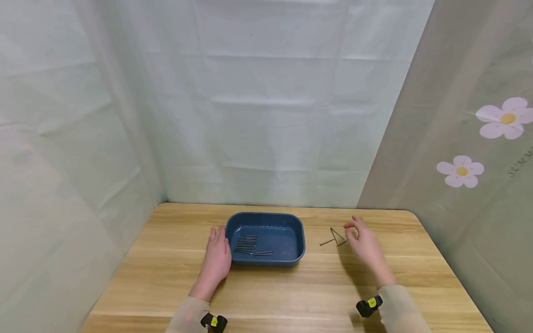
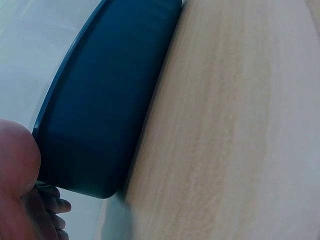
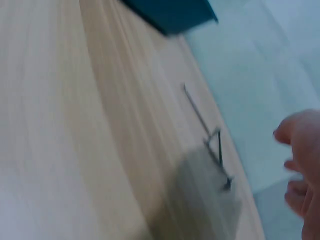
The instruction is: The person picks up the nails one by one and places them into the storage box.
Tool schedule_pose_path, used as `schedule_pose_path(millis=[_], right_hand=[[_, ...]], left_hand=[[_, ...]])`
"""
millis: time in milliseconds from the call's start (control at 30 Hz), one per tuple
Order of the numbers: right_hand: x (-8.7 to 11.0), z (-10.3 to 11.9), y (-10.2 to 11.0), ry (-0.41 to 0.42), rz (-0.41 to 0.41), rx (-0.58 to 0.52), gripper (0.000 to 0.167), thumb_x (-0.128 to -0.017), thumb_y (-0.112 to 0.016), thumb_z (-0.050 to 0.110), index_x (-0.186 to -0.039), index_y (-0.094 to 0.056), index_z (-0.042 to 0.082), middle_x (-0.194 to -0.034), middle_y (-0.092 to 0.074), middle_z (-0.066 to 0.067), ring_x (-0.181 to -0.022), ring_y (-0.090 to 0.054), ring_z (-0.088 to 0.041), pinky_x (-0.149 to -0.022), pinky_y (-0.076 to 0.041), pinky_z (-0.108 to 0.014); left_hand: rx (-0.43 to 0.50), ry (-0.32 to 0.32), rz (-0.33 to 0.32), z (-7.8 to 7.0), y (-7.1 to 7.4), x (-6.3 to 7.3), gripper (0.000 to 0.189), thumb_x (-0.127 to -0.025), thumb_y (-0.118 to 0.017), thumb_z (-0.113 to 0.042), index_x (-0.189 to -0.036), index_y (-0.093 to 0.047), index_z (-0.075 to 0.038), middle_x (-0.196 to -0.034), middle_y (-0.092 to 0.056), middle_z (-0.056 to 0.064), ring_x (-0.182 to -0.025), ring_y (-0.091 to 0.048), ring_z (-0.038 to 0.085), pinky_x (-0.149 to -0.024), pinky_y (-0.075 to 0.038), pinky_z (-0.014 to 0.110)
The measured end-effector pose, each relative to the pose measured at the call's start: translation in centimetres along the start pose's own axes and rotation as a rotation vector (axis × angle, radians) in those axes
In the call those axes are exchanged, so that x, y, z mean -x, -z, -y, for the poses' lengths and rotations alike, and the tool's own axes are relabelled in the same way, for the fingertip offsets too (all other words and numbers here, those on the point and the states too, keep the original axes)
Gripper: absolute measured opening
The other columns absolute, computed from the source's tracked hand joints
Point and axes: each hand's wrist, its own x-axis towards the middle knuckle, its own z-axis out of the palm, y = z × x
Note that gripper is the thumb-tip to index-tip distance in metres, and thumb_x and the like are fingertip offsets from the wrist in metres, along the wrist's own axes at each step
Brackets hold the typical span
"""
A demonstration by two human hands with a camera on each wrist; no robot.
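Note:
A dark blue rectangular tray (image 1: 266, 262) sits on the wooden table, and several thin metal nails (image 1: 246, 243) lie inside it towards its left half. My left hand (image 1: 217, 256) rests against the tray's left wall with its fingers fairly straight. The left wrist view shows the same tray wall (image 2: 105, 100) beside the thumb. To the right of the tray, a few more nails (image 1: 338, 237) lie crossed in a loose pile. My right hand (image 1: 366, 245) hovers just right of that pile, its thumb and index finger bent but apart. Nothing shows between them.
The wooden table (image 1: 266, 296) reaches back to a pale hanging cloth (image 1: 270, 115). More cloth (image 1: 458, 222) with flower prints encloses the right side. Each sleeve carries a small black camera, one on the left wrist (image 1: 214, 322) and one on the right (image 1: 368, 306).

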Motion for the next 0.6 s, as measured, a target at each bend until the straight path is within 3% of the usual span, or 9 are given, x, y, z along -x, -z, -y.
schedule_pose_path(millis=[100, 200, 400, 600], right_hand=[[0.4, -1.5, 0.7, -0.115, 0.054, 0.045, 0.028, -0.107, -0.056, 0.017, -0.122, -0.07, -0.002, -0.163, -0.033, -0.038, -0.153, -0.025, -0.059, -0.121, -0.027, -0.073], [0.6, -2.4, 0.9, -0.154, 0.098, 0.089, 0.028, -0.104, -0.059, 0.018, -0.118, -0.071, -0.003, -0.16, -0.03, -0.045, -0.151, -0.02, -0.065, -0.121, -0.024, -0.074], [1.0, -2.8, 0.8, -0.161, 0.137, 0.133, 0.026, -0.1, -0.068, 0.025, -0.106, -0.07, 0.0, -0.156, -0.034, -0.047, -0.147, -0.02, -0.07, -0.114, -0.033, -0.077], [0.7, -2.8, 0.1, -0.187, 0.138, 0.169, 0.028, -0.099, -0.067, 0.028, -0.104, -0.069, 0.001, -0.157, -0.036, -0.044, -0.15, -0.019, -0.065, -0.106, -0.042, -0.078]], left_hand=[[-0.003, 0.0, 0.001, -0.2, 0.2, 0.1, 0.05, -0.113, -0.036, -0.006, -0.155, -0.033, 0.022, -0.163, -0.033, 0.038, -0.158, -0.017, 0.054, -0.128, -0.017, 0.064], [-0.003, 0.0, -0.002, -0.4, 0.3, 0.2, 0.05, -0.113, -0.036, -0.005, -0.155, -0.034, 0.022, -0.163, -0.033, 0.038, -0.157, -0.018, 0.054, -0.127, -0.018, 0.064], [0.001, -0.009, -0.01, -0.5, 0.5, 0.2, 0.049, -0.112, -0.038, -0.003, -0.153, -0.035, 0.023, -0.162, -0.035, 0.04, -0.156, -0.02, 0.056, -0.127, -0.018, 0.065], [0.003, -0.008, -0.015, -0.4, 0.4, 0.1, 0.049, -0.113, -0.037, -0.004, -0.154, -0.035, 0.022, -0.163, -0.034, 0.039, -0.157, -0.019, 0.055, -0.127, -0.018, 0.064]])
